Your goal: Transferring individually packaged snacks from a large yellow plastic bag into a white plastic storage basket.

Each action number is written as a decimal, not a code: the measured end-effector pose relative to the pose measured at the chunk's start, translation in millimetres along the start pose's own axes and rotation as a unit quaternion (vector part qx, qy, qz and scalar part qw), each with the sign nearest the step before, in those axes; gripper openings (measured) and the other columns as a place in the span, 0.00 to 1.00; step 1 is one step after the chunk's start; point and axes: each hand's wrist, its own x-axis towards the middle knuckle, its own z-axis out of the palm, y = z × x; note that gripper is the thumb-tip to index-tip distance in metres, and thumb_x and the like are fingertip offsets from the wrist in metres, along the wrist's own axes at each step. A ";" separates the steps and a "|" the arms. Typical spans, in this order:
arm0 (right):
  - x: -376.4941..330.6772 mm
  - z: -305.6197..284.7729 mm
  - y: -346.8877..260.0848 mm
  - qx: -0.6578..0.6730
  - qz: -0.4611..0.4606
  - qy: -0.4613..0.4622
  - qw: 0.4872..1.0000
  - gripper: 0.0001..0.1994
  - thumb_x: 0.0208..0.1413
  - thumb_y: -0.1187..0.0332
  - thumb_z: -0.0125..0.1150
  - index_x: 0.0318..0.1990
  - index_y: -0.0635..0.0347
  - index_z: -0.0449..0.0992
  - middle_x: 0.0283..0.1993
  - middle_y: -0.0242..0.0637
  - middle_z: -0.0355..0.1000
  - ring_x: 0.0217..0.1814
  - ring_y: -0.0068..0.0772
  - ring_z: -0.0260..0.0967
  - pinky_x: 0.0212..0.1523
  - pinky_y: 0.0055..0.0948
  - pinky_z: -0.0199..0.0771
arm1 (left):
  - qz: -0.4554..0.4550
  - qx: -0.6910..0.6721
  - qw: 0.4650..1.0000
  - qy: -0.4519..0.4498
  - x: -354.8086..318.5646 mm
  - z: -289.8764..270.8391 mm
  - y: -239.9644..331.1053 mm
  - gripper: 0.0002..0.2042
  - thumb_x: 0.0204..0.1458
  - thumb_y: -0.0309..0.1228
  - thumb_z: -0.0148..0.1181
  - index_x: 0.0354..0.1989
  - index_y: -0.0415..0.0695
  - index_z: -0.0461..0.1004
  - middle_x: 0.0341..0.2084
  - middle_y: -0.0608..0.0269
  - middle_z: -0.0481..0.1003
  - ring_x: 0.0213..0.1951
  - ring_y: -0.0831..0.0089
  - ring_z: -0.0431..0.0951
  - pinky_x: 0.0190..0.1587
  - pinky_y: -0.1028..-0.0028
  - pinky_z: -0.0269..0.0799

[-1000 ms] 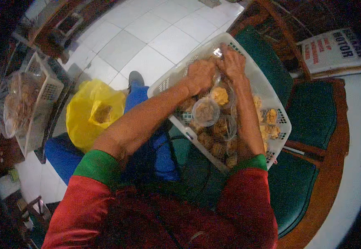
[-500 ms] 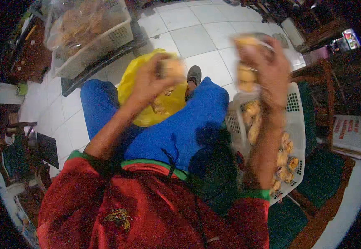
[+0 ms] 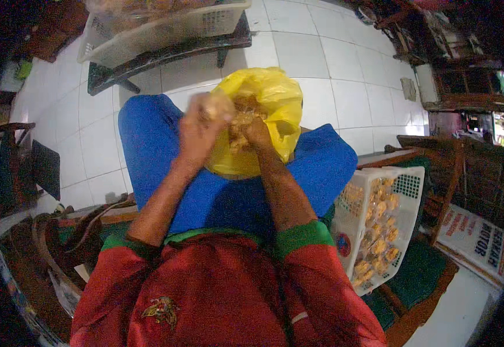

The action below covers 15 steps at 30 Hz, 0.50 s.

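Both hands have swung from the white plastic basket (image 3: 405,191) to the crinkled yellow plastic bag (image 3: 275,104) on the lap

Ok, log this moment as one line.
left hand: holds clear packet | right hand: inside yellow bag on lap | white basket: at right

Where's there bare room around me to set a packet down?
Bare floor tiles lie beyond the yellow bag, right of the bench. The lap is crowded: both hands meet at the bag. The white basket is full of snacks.
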 end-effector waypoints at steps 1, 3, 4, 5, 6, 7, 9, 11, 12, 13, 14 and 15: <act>-1.3 2.7 -3.0 0.018 -0.024 -0.014 0.999 0.13 0.53 0.63 0.50 0.40 0.60 0.75 0.40 0.40 0.73 0.42 0.35 0.71 0.43 0.30 0.71 | -0.030 0.037 0.997 -0.066 -3.8 4.1 -8.1 0.26 0.43 0.37 0.67 0.47 0.38 0.64 0.39 0.53 0.72 0.41 0.67 0.73 0.43 0.69 0.70; 0.9 2.2 -7.4 0.043 -0.061 -0.025 0.997 0.12 0.52 0.65 0.51 0.40 0.61 0.75 0.39 0.41 0.73 0.42 0.39 0.71 0.44 0.33 0.71 | 0.040 0.113 0.991 -0.056 -8.3 21.5 -35.7 0.27 0.43 0.39 0.67 0.47 0.38 0.64 0.40 0.52 0.71 0.42 0.65 0.72 0.45 0.67 0.69; 0.8 0.6 -7.8 0.045 -0.072 -0.021 0.996 0.12 0.52 0.66 0.52 0.40 0.61 0.75 0.39 0.42 0.73 0.42 0.40 0.71 0.45 0.34 0.71 | 0.119 0.182 0.975 -0.048 -7.7 38.2 -45.4 0.27 0.43 0.40 0.66 0.48 0.39 0.64 0.40 0.50 0.71 0.44 0.62 0.72 0.48 0.66 0.68; 3.2 1.9 -12.1 0.044 -0.082 -0.015 0.996 0.12 0.51 0.67 0.52 0.39 0.62 0.75 0.38 0.43 0.73 0.42 0.42 0.71 0.45 0.35 0.71 | 0.065 0.060 0.989 -0.119 2.1 47.8 -56.4 0.26 0.44 0.41 0.64 0.48 0.39 0.64 0.42 0.51 0.71 0.46 0.58 0.71 0.50 0.65 0.66; 4.9 0.2 -14.7 0.037 -0.087 -0.003 0.995 0.11 0.50 0.67 0.52 0.39 0.62 0.75 0.38 0.44 0.73 0.42 0.44 0.71 0.46 0.36 0.70 | 0.038 0.074 0.984 -0.155 8.4 51.7 -58.9 0.24 0.45 0.39 0.61 0.49 0.40 0.65 0.43 0.52 0.71 0.46 0.58 0.71 0.49 0.65 0.67; 8.2 -0.5 -20.2 0.030 -0.094 0.009 0.995 0.11 0.50 0.68 0.53 0.39 0.62 0.75 0.38 0.44 0.73 0.42 0.46 0.71 0.46 0.37 0.70 | 0.029 0.055 0.987 -0.147 15.6 55.3 -49.9 0.22 0.44 0.33 0.60 0.47 0.36 0.68 0.40 0.46 0.73 0.44 0.55 0.73 0.50 0.64 0.67; 14.2 -5.8 -35.3 0.017 -0.112 0.028 0.993 0.11 0.49 0.70 0.54 0.39 0.63 0.75 0.37 0.46 0.73 0.42 0.49 0.71 0.47 0.39 0.70 | -0.010 0.052 0.986 -0.155 24.8 54.8 -75.1 0.19 0.48 0.38 0.59 0.44 0.37 0.70 0.37 0.50 0.74 0.39 0.61 0.75 0.42 0.66 0.70; 7.1 -38.9 -54.3 -0.001 -0.110 0.055 0.992 0.11 0.48 0.71 0.54 0.39 0.63 0.75 0.37 0.47 0.73 0.43 0.51 0.71 0.48 0.40 0.70 | -0.113 0.053 0.975 -0.184 26.4 49.2 -56.7 0.16 0.48 0.40 0.62 0.37 0.41 0.69 0.28 0.62 0.72 0.30 0.71 0.73 0.32 0.72 0.72; -1.0 -56.4 -87.8 -0.069 -0.022 -0.045 0.996 0.10 0.48 0.71 0.54 0.38 0.63 0.75 0.37 0.47 0.73 0.42 0.51 0.71 0.46 0.41 0.70 | -0.108 0.056 0.975 -0.187 22.8 41.3 -54.1 0.16 0.48 0.40 0.62 0.37 0.41 0.69 0.28 0.62 0.72 0.30 0.71 0.73 0.32 0.72 0.72; -14.4 -82.5 -117.9 -0.139 0.069 -0.142 0.978 0.09 0.49 0.70 0.54 0.37 0.63 0.75 0.37 0.47 0.73 0.42 0.52 0.71 0.45 0.41 0.71 | -0.147 -0.040 0.972 -0.180 19.4 39.6 -48.4 0.16 0.48 0.42 0.61 0.36 0.43 0.69 0.26 0.65 0.71 0.28 0.74 0.72 0.30 0.74 0.71; -38.3 -115.5 -139.3 -0.104 -0.008 -0.048 0.993 0.09 0.50 0.69 0.54 0.36 0.63 0.75 0.36 0.47 0.73 0.40 0.50 0.71 0.42 0.40 0.72 | -0.185 -0.137 0.957 -0.176 17.8 43.2 -43.0 0.16 0.49 0.44 0.61 0.35 0.45 0.69 0.25 0.68 0.70 0.26 0.76 0.71 0.28 0.76 0.70; -61.2 -155.5 -160.7 -0.067 -0.088 0.045 0.993 0.10 0.50 0.68 0.54 0.36 0.64 0.75 0.35 0.46 0.73 0.37 0.49 0.72 0.40 0.40 0.73 | -0.177 -0.136 0.957 -0.185 17.4 46.2 -38.1 0.16 0.49 0.44 0.61 0.35 0.45 0.69 0.25 0.68 0.70 0.26 0.76 0.71 0.28 0.76 0.70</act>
